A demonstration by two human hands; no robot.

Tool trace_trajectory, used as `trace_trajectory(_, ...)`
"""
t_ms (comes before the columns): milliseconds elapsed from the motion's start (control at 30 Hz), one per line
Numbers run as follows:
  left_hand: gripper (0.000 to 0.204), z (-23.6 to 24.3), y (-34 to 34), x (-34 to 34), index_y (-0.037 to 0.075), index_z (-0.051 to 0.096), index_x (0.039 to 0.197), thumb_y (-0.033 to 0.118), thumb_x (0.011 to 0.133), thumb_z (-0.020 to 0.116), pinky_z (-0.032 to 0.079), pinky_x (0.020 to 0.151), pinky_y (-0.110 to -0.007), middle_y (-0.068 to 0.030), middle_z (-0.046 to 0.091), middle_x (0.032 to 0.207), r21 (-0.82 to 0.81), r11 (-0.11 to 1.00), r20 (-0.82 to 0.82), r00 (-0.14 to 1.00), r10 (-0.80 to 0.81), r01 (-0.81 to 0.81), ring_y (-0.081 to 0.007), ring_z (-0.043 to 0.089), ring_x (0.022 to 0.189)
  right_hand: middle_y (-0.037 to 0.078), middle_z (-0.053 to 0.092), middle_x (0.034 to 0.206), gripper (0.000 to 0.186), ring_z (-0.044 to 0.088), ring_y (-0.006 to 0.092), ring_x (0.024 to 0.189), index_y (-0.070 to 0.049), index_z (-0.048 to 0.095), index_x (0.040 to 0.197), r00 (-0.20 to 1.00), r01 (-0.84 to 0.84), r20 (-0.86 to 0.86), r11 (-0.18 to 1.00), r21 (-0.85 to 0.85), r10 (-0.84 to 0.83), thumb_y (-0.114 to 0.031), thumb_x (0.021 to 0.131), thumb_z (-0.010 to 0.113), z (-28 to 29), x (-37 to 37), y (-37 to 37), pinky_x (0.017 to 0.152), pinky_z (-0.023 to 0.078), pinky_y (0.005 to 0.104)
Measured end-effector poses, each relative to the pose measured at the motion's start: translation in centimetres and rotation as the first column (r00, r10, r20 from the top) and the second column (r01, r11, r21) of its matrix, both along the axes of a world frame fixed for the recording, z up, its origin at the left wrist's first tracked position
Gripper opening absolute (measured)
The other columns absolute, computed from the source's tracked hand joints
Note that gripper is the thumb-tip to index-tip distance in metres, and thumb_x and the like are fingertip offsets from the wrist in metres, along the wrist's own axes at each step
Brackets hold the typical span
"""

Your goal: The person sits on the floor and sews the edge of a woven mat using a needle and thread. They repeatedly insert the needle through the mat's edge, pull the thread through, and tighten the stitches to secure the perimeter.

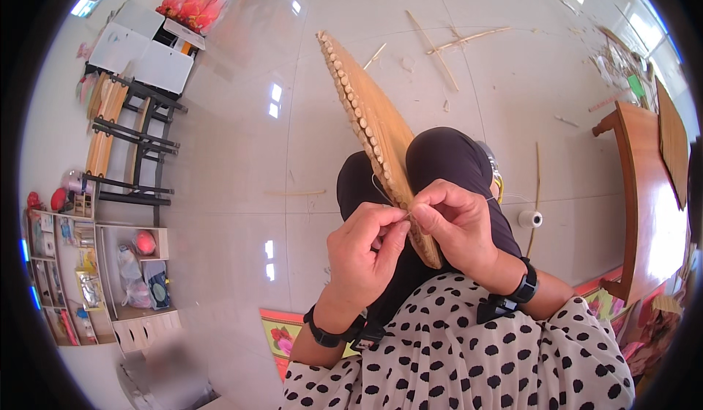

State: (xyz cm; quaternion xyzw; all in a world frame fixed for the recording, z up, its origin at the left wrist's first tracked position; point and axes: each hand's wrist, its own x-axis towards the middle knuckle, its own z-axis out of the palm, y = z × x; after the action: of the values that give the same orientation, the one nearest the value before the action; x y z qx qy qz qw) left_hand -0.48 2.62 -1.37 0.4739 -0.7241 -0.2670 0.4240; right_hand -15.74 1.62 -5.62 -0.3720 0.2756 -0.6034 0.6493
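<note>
Between my knees stands a flat tan mat of stalks [381, 120], seen nearly edge-on, with round cut stalk ends in a row along its left rim. Near its lower end, my left hand [366, 249] pinches thumb and forefinger together on a thin white thread. My right hand [458, 227] is closed in a pinch right beside it, the fingertips almost meeting over the rim. A loop of thread [378, 184] stands out from the edge just above. Whether a needle is between the fingers is hidden.
A white thread spool [530, 219] is on the tiled floor at right, near a long stalk [537, 168]. More stalks [447, 47] lie farther off. A wooden bench [641, 190] stands at right, folded black-framed stools [135, 135] and shelves [102, 278] at left.
</note>
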Motion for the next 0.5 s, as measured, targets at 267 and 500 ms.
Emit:
trace_trajectory(267, 0.011, -0.3, 0.2, 0.6, 0.001, 0.066, 0.095, -0.004, 0.086, 0.071, 0.048, 0.052, -0.023, -0.008, 0.065, 0.085, -0.062, 0.997, -0.07, 0.997, 0.039, -0.043, -0.0122, 0.06, 0.061, 0.0, 0.06, 0.088, 0.004, 0.055, 0.0027, 0.062, 0.001, 0.067, 0.095, 0.993, -0.057, -0.111, 0.995, -0.08, 0.048, 0.003, 0.095, 0.063, -0.2, -0.5, 0.1, 0.049, 0.042, 0.0195)
trace_trajectory(500, 0.018, -0.5, 0.2, 1.8, 0.002, 0.067, 0.097, -0.004, 0.082, 0.074, 0.05, 0.058, -0.024, -0.0088, 0.065, 0.1, -0.114, 0.99, -0.058, 0.995, 0.078, -0.084, -0.0131, 0.062, 0.066, 0.002, 0.062, 0.092, 0.004, 0.061, 0.0061, 0.078, 0.001, 0.067, 0.097, 0.989, -0.034, -0.147, 0.995, -0.092, 0.02, 0.002, 0.095, 0.064, -0.4, -0.9, -0.1, 0.069, 0.049, 0.0215)
